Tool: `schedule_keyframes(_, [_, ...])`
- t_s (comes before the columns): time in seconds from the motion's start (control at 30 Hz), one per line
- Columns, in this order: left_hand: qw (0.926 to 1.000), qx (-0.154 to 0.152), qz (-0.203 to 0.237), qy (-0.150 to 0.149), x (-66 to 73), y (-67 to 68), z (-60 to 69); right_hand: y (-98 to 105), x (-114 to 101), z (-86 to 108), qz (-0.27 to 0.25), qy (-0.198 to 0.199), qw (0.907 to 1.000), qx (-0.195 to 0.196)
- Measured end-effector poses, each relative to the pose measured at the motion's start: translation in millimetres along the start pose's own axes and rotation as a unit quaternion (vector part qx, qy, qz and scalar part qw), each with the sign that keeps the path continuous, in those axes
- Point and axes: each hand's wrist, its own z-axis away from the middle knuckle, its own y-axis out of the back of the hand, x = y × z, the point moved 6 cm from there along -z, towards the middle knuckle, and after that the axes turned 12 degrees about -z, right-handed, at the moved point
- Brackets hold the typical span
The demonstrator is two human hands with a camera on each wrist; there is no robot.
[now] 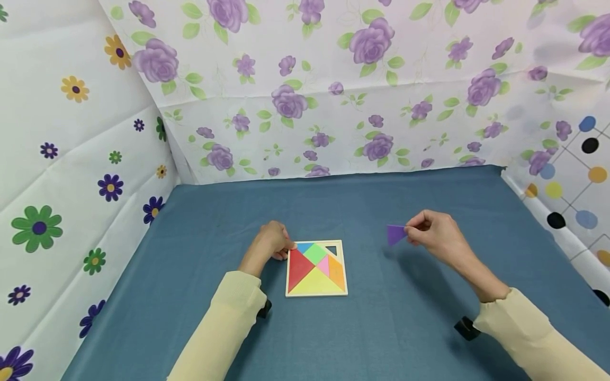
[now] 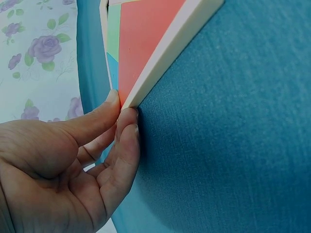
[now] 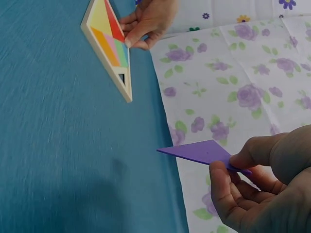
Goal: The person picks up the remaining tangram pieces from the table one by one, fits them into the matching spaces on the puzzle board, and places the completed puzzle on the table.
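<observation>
A square wooden tangram tray lies on the blue cloth. Red, yellow, orange, pink, green and blue pieces fill most of it, and a dark triangular gap shows at its far right corner. My left hand pinches the tray's far left corner, thumb on top and fingers against the side, as the left wrist view shows. To the right of the tray, my right hand holds a purple triangle piece above the cloth, pinched by one end between thumb and fingers.
Blue cloth covers the table. A floral sheet rises behind its far edge. Patterned sheets hang at the left and right. A dark strap-like device shows under each wrist.
</observation>
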Motion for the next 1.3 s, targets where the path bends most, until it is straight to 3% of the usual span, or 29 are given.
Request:
schedule_keyframes(0.5, [1.0000, -0.001, 0.008, 0.000, -0.9, -0.9, -1.0, -22, -11, -12.9, -0.094, 0.007, 0.9954, -0.013])
schedule_keyframes(0.83, [0.9999, -0.003, 0.011, -0.007, -1.0, -0.6, -0.7, -30, -17, -16.5, -0.057, -0.002, 0.9980, -0.027])
schedule_keyframes(1.3, [0.9999, -0.002, 0.011, -0.008, -0.7, -0.3, 0.3, -36, -22, -22.5, -0.080, -0.008, 0.9967, -0.008])
